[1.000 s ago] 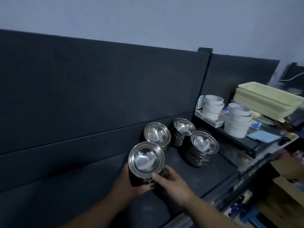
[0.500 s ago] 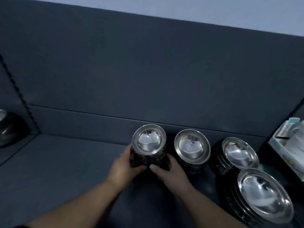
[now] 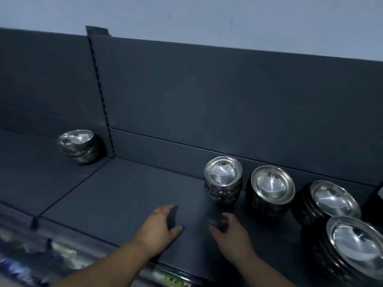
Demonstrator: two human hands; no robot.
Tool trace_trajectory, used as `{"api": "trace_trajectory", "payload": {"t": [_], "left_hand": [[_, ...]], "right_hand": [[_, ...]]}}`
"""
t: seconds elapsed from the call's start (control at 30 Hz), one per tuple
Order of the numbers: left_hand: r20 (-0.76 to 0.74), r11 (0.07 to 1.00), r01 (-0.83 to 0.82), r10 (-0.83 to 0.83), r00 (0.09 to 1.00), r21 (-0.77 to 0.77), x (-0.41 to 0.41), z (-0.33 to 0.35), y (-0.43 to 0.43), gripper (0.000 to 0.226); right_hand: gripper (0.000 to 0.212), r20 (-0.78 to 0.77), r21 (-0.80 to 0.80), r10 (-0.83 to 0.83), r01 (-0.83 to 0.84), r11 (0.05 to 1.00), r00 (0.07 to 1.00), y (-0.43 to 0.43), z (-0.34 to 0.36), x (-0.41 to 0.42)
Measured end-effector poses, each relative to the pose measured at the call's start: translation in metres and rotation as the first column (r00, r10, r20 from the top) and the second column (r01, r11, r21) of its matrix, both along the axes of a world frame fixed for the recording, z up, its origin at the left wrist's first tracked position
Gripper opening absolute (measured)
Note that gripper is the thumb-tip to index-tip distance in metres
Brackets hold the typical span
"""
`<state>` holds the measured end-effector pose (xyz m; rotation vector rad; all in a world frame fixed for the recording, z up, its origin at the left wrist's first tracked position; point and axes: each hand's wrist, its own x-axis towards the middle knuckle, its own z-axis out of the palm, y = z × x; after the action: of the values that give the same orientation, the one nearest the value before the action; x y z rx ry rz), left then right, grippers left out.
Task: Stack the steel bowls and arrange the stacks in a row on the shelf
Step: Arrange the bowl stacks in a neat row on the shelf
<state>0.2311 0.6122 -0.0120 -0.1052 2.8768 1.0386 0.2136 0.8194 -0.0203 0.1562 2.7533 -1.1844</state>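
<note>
Several stacks of steel bowls stand on the dark shelf (image 3: 128,195). The leftmost stack of the row (image 3: 223,181) stands against the back panel, beside a second stack (image 3: 271,189) and a third stack (image 3: 333,200). A larger stack (image 3: 356,243) sits nearer the front at the right edge. Another stack (image 3: 77,146) stands alone in the bay to the left. My left hand (image 3: 160,226) and my right hand (image 3: 230,230) hover over the shelf in front of the leftmost stack, fingers apart, holding nothing.
A perforated upright post (image 3: 101,94) divides the two shelf bays. The shelf's front edge (image 3: 145,270) runs under my forearms, with blurred packaged goods below it at the lower left. A pale wall rises above the back panel.
Both hands have let go of the bowl stack, which now stands at the left end of the row. My hands have drawn back toward me, and the view has swung left.
</note>
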Motion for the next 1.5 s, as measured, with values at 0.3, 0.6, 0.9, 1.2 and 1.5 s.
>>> {"api": "trace_trajectory", "payload": {"t": [0.3, 0.6, 0.9, 1.2, 1.5], "left_hand": [[0.005, 0.981, -0.159, 0.161, 0.987, -0.111, 0.14, 0.008, -0.163, 0.073], [-0.007, 0.931, -0.296, 0.301, 0.953, -0.212, 0.244, 0.017, -0.298, 0.075], [-0.03, 0.908, -0.36, 0.362, 0.932, -0.213, 0.224, 0.023, -0.371, 0.075], [-0.056, 0.9, -0.391, 0.388, 0.92, -0.192, 0.116, 0.03, -0.428, 0.073], [-0.058, 0.946, -0.307, 0.303, 0.951, -0.102, 0.009, 0.021, -0.468, 0.069]], "right_hand": [[0.06, -0.025, 0.103, 0.351, -0.346, 0.932, 0.936, -0.154, 0.017, 0.092], [0.064, -0.003, 0.212, 0.501, -0.489, 0.846, 0.865, -0.3, 0.021, 0.16], [0.064, -0.074, 0.197, 0.558, -0.536, 0.821, 0.827, -0.378, 0.035, 0.128], [0.063, -0.069, 0.181, 0.536, -0.517, 0.836, 0.842, -0.432, 0.031, 0.012], [0.066, -0.044, 0.189, 0.385, -0.371, 0.909, 0.922, -0.442, 0.012, -0.071]]}}
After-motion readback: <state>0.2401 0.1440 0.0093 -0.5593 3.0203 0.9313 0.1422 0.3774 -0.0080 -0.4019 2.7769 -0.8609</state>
